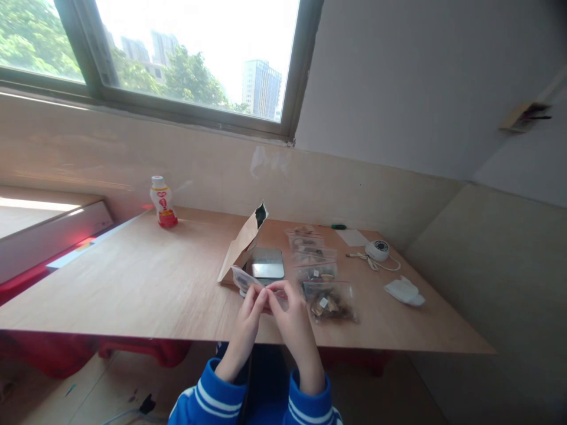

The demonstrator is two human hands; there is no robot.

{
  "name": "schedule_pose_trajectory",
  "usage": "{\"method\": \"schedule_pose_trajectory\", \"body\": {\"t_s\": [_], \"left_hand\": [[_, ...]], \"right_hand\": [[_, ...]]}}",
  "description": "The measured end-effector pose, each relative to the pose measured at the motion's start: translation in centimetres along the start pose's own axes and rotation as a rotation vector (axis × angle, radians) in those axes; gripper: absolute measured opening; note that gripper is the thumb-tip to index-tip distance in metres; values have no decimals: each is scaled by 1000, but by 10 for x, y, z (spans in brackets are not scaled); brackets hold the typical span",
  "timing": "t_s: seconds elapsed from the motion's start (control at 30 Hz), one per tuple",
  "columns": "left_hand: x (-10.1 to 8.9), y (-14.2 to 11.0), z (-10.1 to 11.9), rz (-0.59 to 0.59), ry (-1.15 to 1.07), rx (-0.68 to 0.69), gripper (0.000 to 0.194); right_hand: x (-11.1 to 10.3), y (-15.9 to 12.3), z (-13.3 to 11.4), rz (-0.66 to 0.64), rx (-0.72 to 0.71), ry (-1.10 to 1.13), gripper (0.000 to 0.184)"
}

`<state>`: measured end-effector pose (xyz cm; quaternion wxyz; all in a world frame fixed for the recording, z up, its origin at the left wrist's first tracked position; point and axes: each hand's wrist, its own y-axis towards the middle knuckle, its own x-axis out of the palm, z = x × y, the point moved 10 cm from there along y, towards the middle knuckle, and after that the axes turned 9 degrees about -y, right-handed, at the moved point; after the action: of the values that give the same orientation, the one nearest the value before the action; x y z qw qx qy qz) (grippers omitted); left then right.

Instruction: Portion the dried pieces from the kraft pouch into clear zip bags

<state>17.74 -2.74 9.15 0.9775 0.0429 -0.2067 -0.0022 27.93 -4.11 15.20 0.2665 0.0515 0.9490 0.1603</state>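
Note:
Both hands meet near the table's front edge, pinching the top of a clear zip bag [245, 278]. My left hand [248, 313] is closed on the bag, and my right hand [287, 308] is closed on it as well, thumbs and fingertips close together. Most of the bag's contents are hidden by the hands. Just behind it lies a flat scale [267, 263] with a shiny metal plate. An upright brown paper pouch [243, 243] leans beside the scale, its dark mouth open. To the right, several clear zip bags of dried brown pieces [333, 304] lie in an overlapping row.
A red and white bottle [163, 202] stands at the back left of the wooden table [146, 283]. Toward the right are a white round device [378, 250] with a cable, a crumpled white tissue [404, 291], a paper sheet [352, 237] and a green object [339, 226].

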Motion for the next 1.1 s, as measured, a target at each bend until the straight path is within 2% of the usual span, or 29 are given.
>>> {"method": "schedule_pose_trajectory", "body": {"t_s": [0.27,0.47,0.6,0.77,0.9,0.97,1.1], "left_hand": [[-14,7,-7,42,138,36,31],[-11,7,0,4,177,54,29],[-4,4,11,-36,199,74,29],[9,-2,22,-144,207,136,27],[16,-8,22,-260,279,116,31],[14,-8,22,-263,302,106,33],[9,-1,24,-223,194,108,36]], "right_hand": [[11,0,14,-123,45,89,18],[0,0,12,-25,56,54,19],[-1,-1,16,-1,88,157,18],[-12,-2,22,156,115,139,18],[-43,-11,55,469,236,242,26],[-57,-16,74,573,286,320,31],[-73,-20,92,619,327,408,35]]}}
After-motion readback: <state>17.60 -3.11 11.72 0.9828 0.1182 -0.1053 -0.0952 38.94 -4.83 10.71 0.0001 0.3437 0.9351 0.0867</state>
